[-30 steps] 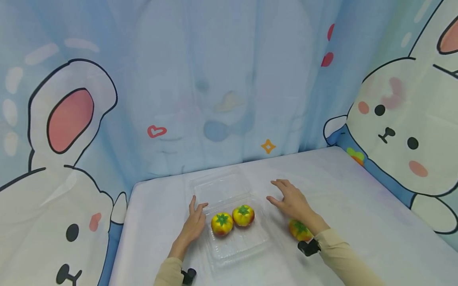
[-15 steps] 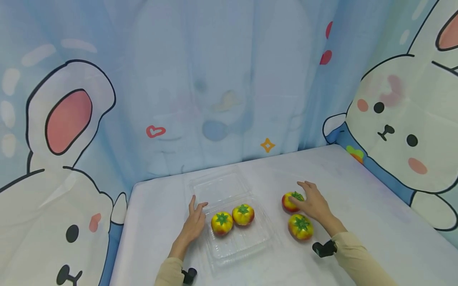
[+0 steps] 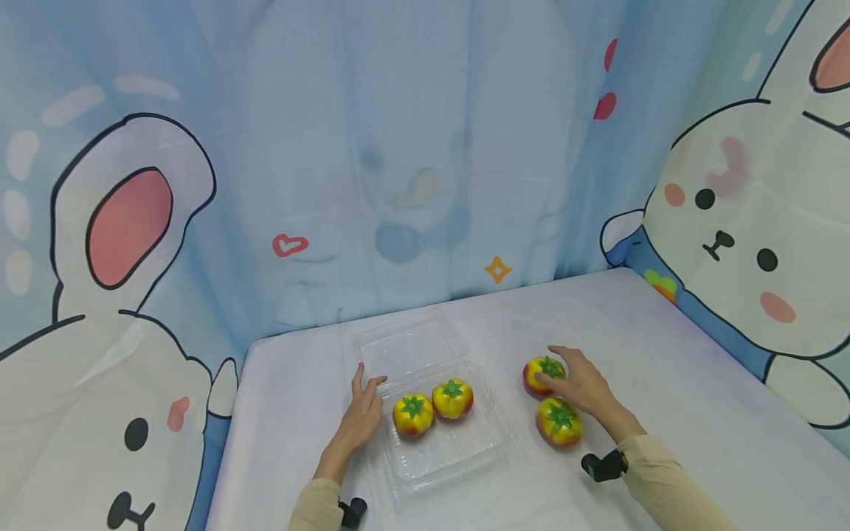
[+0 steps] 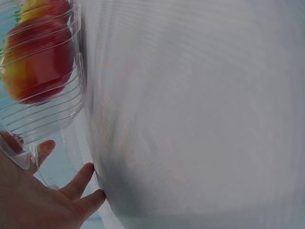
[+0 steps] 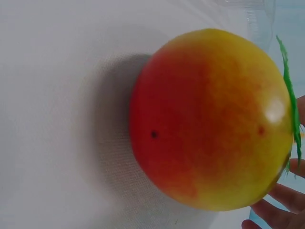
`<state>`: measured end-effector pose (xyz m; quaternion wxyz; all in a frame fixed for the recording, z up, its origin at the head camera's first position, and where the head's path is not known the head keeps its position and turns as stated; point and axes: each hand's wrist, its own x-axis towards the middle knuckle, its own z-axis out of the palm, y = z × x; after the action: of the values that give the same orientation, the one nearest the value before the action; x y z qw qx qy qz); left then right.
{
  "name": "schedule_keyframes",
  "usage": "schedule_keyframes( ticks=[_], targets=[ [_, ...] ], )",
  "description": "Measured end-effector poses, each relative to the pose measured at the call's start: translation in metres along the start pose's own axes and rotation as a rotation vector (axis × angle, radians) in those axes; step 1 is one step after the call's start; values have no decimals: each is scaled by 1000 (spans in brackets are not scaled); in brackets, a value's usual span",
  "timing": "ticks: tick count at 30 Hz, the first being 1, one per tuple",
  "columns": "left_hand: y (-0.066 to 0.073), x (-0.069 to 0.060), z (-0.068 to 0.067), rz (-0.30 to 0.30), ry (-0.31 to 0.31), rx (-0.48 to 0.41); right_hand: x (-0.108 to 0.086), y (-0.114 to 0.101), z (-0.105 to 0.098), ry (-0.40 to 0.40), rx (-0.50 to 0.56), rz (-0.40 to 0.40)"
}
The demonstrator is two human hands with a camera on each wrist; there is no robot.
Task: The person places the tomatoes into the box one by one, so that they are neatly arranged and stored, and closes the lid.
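Note:
In the head view a clear plastic clamshell box [image 3: 445, 457] lies with its lid [image 3: 412, 346] folded back. Two yellow-red toy fruits with green leafy tops, a left one [image 3: 412, 415] and a right one [image 3: 453, 399], sit in its base. My left hand [image 3: 358, 417] rests at the box's left edge by the hinge, fingers spread and fairly straight. My right hand [image 3: 584, 383] has thumb and fingers round a far toy fruit [image 3: 536, 372]. Just below it a nearer toy fruit [image 3: 559, 422] stands on the table and fills much of the right wrist view, hiding the grasp there.
A white cloth covers the table [image 3: 279, 428]. Behind it hangs a blue curtain [image 3: 398, 147] with printed rabbits at left and right. A small black wrist camera [image 3: 604, 466] sits under the right wrist.
My right hand has moved right from beside the box to the far toy fruit, then lowered slightly with its fingers closing round it. The left hand stays where it was.

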<state>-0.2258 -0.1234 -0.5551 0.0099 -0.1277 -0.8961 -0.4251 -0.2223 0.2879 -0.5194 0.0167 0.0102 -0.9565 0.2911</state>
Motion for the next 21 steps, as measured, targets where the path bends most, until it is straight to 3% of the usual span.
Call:
schedule_keyframes(
  ticks=[8,21],
  targets=[
    [-1,-1,0,32,6,5,-4,-2,6,-23,3,-12],
    [2,-2,-1,13,11,6,-4,-7,5,-2,-11,-25]
  ],
)
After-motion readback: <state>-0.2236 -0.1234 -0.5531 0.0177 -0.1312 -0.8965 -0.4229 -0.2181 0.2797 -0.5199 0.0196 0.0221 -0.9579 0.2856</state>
